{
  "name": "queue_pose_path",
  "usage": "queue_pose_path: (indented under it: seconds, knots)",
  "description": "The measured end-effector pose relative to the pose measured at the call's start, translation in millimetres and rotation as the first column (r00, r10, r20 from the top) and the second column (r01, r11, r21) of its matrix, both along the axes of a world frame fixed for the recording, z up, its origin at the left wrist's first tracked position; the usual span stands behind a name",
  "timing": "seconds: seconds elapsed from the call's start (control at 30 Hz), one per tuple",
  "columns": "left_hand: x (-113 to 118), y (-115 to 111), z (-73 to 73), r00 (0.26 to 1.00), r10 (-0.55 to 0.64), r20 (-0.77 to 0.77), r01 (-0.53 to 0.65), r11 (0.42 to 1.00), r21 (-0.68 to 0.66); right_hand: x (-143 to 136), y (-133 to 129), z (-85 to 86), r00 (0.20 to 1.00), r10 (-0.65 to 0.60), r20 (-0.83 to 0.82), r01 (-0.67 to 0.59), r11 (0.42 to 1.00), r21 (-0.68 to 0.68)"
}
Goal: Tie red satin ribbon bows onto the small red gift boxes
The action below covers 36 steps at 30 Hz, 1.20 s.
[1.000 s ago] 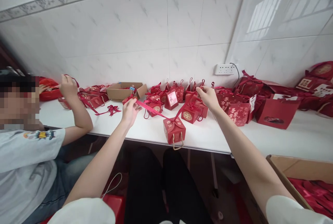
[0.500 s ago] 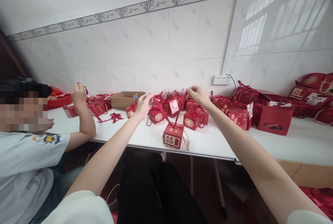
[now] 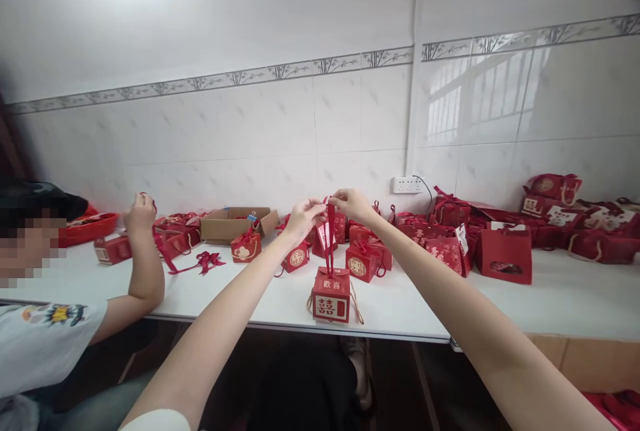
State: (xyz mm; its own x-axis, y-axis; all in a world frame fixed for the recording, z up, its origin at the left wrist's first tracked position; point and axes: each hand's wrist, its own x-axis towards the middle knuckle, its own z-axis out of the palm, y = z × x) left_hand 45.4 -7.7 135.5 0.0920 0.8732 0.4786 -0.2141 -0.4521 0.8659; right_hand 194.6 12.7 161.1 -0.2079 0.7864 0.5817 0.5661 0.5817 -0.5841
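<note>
By the front edge of the table, a small red box is set upright. The left hand and right hand, held apart a moment ago, have been brought together above it; the ribbon is pinched in the narrowed fingertips of both and drawn up in close strands. Both lengths thus seem gathered at one point. 歡喜 can be read on the box top and 囍 on the front label; no brand can be made out.
</note>
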Motion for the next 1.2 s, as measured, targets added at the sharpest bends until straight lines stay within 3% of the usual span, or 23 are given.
queue_pose_path:
  seconds: [0.33,0.47,0.57,0.63,0.7,0.77,0.9,1.03,1.2]
  knots:
    - [-17.2,15.5,-16.7,0.983,0.176,-0.056,-0.177,0.984,-0.015,9.2,-8.8,-12.1,1.0,-0.006,0.009,0.006,1.0,-0.026]
    - [-51.4,19.8,-30.5,0.949,0.238,-0.205,-0.251,0.967,-0.037,35.7,-18.5,-25.7,1.0,-0.016,0.012,0.017,0.996,-0.092]
    - [-84.2,20.3,-46.5,0.891,0.25,-0.38,-0.287,0.957,-0.043,72.1,-32.1,-33.1,0.999,0.019,0.029,-0.014,0.986,-0.168]
    - [-100.2,18.7,-59.1,0.835,0.233,-0.498,-0.29,0.956,-0.039,100.0,-40.3,-37.1,0.991,0.128,0.03,-0.113,0.945,-0.307]
    - [-105.6,15.7,-72.3,0.782,0.208,-0.588,-0.275,0.961,-0.026,123.0,-43.4,-42.9,0.956,0.289,0.049,-0.226,0.835,-0.502]
    - [-100.0,12.1,-85.4,0.732,0.153,-0.663,-0.229,0.973,-0.029,133.1,-39.4,-53.5,0.927,0.373,0.037,-0.282,0.76,-0.586]
    - [-73.7,8.3,-107.5,0.63,-0.031,-0.776,-0.099,0.988,-0.12,107.0,-21.4,-91.3,0.958,0.284,0.031,-0.222,0.808,-0.546]
    - [-58.4,12.6,-123.7,0.566,-0.147,-0.811,-0.031,0.979,-0.199,59.2,-15.6,-128.8,0.944,0.259,0.207,-0.115,0.842,-0.527]
    - [-55.7,19.8,-141.9,0.644,-0.227,-0.73,0.026,0.961,-0.276,35.5,-16.8,-147.6,0.944,0.193,0.267,-0.051,0.886,-0.46]
